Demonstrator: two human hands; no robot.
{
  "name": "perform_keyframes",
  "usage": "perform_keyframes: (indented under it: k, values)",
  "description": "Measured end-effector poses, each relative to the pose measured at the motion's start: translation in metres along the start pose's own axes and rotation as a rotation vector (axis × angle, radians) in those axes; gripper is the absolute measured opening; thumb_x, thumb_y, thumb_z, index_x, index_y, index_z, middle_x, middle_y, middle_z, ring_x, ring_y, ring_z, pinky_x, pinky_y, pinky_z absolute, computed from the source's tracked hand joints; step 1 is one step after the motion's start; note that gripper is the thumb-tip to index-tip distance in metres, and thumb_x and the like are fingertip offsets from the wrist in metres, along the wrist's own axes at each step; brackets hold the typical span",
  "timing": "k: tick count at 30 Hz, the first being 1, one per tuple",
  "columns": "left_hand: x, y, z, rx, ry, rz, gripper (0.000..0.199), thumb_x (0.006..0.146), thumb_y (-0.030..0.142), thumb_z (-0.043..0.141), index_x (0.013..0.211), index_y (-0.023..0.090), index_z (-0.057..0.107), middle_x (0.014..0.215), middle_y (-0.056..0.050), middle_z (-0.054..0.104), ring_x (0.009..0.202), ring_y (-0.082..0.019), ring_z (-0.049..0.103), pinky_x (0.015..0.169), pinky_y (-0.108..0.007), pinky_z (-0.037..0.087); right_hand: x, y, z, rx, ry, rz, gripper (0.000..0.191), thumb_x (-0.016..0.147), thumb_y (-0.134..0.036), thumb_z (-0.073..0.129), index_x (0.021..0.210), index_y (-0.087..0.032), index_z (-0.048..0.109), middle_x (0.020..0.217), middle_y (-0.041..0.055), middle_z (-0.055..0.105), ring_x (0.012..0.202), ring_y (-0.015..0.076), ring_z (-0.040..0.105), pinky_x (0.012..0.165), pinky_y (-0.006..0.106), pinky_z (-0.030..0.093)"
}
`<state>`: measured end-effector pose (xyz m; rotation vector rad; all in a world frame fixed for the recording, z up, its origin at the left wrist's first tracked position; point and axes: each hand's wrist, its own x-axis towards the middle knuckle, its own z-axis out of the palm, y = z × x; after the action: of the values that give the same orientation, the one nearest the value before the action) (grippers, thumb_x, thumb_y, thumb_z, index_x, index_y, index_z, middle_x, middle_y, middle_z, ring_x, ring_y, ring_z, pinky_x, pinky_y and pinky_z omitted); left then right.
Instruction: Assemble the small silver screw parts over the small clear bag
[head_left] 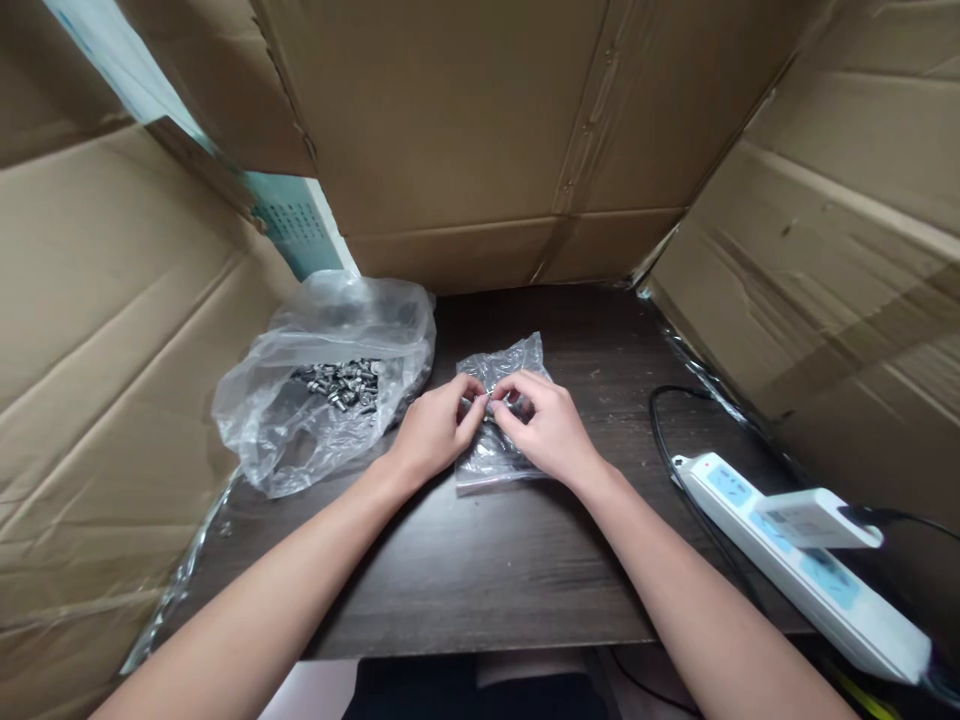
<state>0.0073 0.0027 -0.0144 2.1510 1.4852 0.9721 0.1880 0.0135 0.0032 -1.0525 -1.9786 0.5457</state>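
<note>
A small clear plastic bag (495, 462) lies flat in the middle of the dark table. My left hand (441, 420) and my right hand (546, 420) meet above it, fingertips nearly touching. Each is closed in a pinch with thumb against fingers. Something small and shiny shows between the fingertips, too small to make out. To the left stands a large open translucent bag (262, 385) with a heap of metal screws (345, 385) inside.
A white power strip (795, 570) with a white adapter (817, 518) plugged in lies at the right, its black cable (660, 430) curving behind. Cardboard walls (480, 120) enclose the dark table (480, 590) at the back and both sides.
</note>
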Motion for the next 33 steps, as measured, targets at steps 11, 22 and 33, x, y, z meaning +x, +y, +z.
perform_keyframes:
  k: [11,22,33]
  values:
    - [0.001,-0.001,0.000,-0.016,0.006,-0.012,0.014,0.100,0.032,0.053,0.106,0.020,0.059,0.096,-0.003,0.072,0.079,-0.019,0.067,0.074,-0.031,0.048,0.000,0.015,-0.001,-0.247,-0.105,0.118,0.022,0.092,-0.023,0.058,0.104,-0.021,0.077,0.097,0.0074,0.068,0.099,0.0251,0.059,0.091,0.042,0.044]
    - [0.001,0.000,-0.001,-0.008,-0.012,-0.013,0.016,0.100,0.032,0.053,0.106,0.019,0.059,0.098,-0.006,0.073,0.081,-0.020,0.068,0.075,-0.032,0.049,0.000,0.011,-0.001,-0.254,-0.117,0.118,0.005,0.088,-0.020,0.062,0.090,-0.021,0.067,0.101,0.0064,0.070,0.105,0.0284,0.055,0.090,0.044,0.037]
    - [0.002,0.000,-0.001,-0.009,-0.037,0.016,0.014,0.100,0.031,0.052,0.105,0.020,0.058,0.095,-0.004,0.072,0.079,-0.020,0.068,0.075,-0.032,0.049,-0.001,0.000,0.000,-0.087,0.119,0.055,0.006,0.085,-0.018,0.061,0.088,-0.022,0.065,0.089,0.0027,0.070,0.086,0.0216,0.058,0.079,0.035,0.045]
